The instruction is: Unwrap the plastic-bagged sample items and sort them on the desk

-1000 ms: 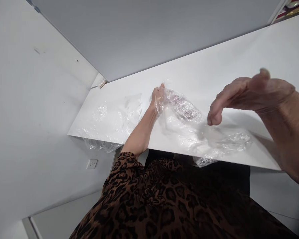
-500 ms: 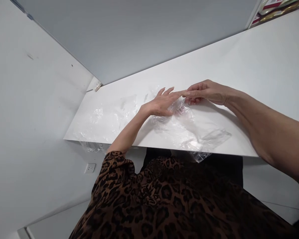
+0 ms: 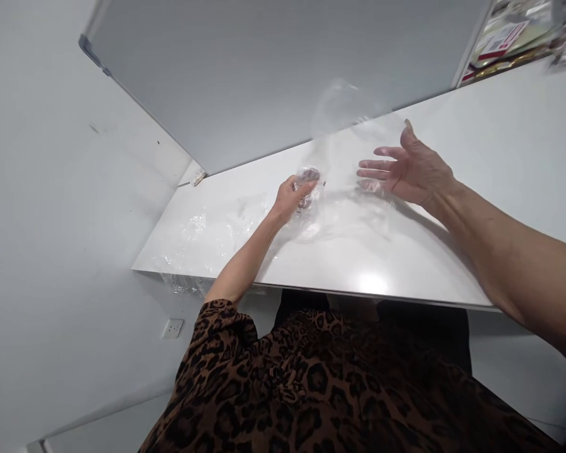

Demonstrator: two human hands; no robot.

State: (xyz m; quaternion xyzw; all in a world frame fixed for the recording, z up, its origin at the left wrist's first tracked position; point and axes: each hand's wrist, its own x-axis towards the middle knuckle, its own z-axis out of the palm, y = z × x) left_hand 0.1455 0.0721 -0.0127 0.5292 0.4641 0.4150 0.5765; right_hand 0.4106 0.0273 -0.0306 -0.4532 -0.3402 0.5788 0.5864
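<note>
My left hand [image 3: 295,196] is closed around bunched clear plastic film [image 3: 314,204] above the white table. The film is blurred by motion; a loose part of it billows up in front of the grey panel. To its right my right hand [image 3: 412,170] is open, fingers spread and thumb up. The film's right edge lies near or over those fingertips; I cannot tell whether they touch. More crumpled clear plastic [image 3: 198,233] lies flat on the table left of my left forearm.
The white table [image 3: 434,264] runs along a grey framed panel [image 3: 273,69] at the back. A white wall [image 3: 75,207] closes the left side. Printed packets [image 3: 504,41] stand at the far right. Some plastic hangs over the table's front left edge.
The plastic film has been lifted from the table and swung up. My left hand has gone from lying flat to gripping it; my right hand has moved right and opened.
</note>
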